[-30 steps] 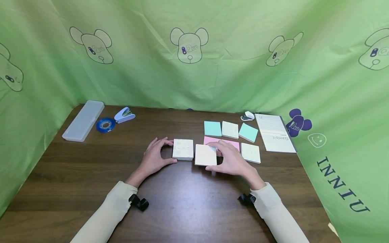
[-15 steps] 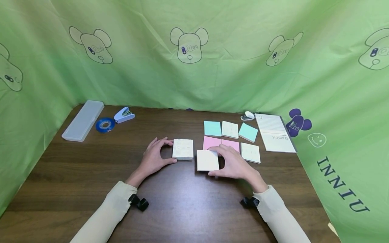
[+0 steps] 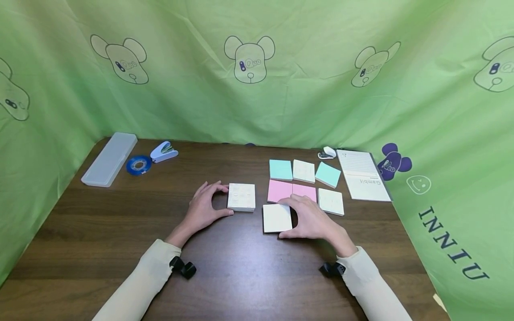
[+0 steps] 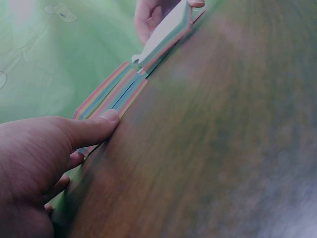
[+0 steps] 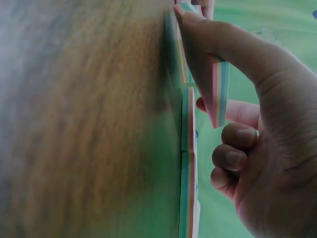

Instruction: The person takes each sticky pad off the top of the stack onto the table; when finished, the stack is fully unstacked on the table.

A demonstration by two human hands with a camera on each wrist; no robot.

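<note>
On the brown table (image 3: pixel 241 267) my left hand (image 3: pixel 225 199) holds the left edge of a white sticky-note pad (image 3: pixel 241 196) between thumb and fingers; the left wrist view shows the thumb (image 4: pixel 99 126) against the pad's striped side (image 4: pixel 111 96). My right hand (image 3: pixel 290 218) grips a second white pad (image 3: pixel 276 218) by its right side, just in front of the pink pads (image 3: pixel 291 191). In the right wrist view the thumb (image 5: pixel 223 44) and fingers pinch that pad (image 5: pixel 220 84), which stands tilted off the table.
Behind lie two teal pads (image 3: pixel 280 169), two more white pads (image 3: pixel 304 171) and a notebook (image 3: pixel 363 180) with a small white stapler (image 3: pixel 327 153). At the back left are a clear case (image 3: pixel 110 158), a blue tape roll (image 3: pixel 138 165) and a stapler (image 3: pixel 163 152). Green cloth walls the table.
My right hand has drawn its white pad toward me and slightly right, uncovering the pink pads. The left hand and its pad have stayed still.
</note>
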